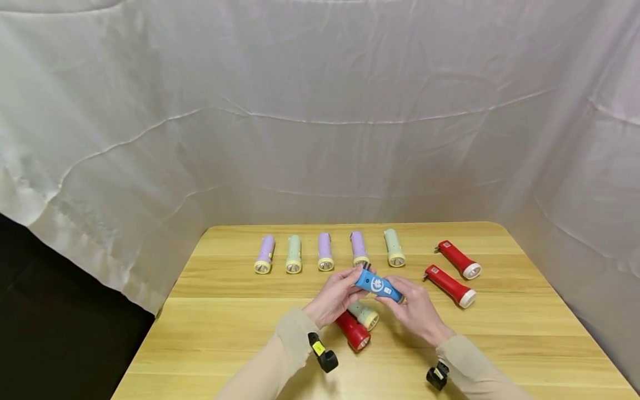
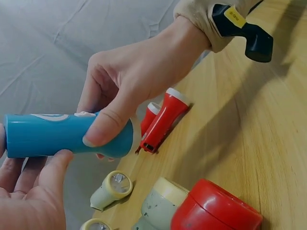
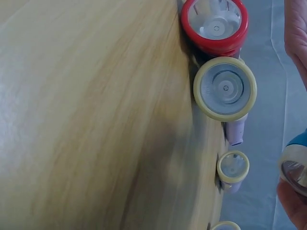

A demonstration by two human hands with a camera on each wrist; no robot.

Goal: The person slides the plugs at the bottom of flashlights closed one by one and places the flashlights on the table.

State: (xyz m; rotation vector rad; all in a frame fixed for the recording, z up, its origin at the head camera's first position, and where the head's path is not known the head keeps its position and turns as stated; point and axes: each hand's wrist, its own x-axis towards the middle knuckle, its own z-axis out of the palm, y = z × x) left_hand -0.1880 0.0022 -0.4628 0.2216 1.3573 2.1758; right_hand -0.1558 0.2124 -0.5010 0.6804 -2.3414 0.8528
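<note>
Beige sleeves (image 1: 295, 336) nearest; beyond, blue flashlight (image 1: 378, 285) clasped at opposite ends by left grip (image 1: 336, 294) and right grip (image 1: 417, 308), above the surface (image 1: 215, 333) near a red flashlight (image 1: 354, 333), probably to stay steady, printed side up.

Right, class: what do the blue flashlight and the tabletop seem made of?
Blue flashlight: probably hard plastic, slightly glossy, from the faint highlights along its smooth body. Tabletop: wood or wood-look laminate, low sheen; visible grain leaves either possible.

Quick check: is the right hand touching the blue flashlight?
Touching. The left wrist view shows the right hand with its thumb against the side of the blue flashlight, near its wider end.
</note>
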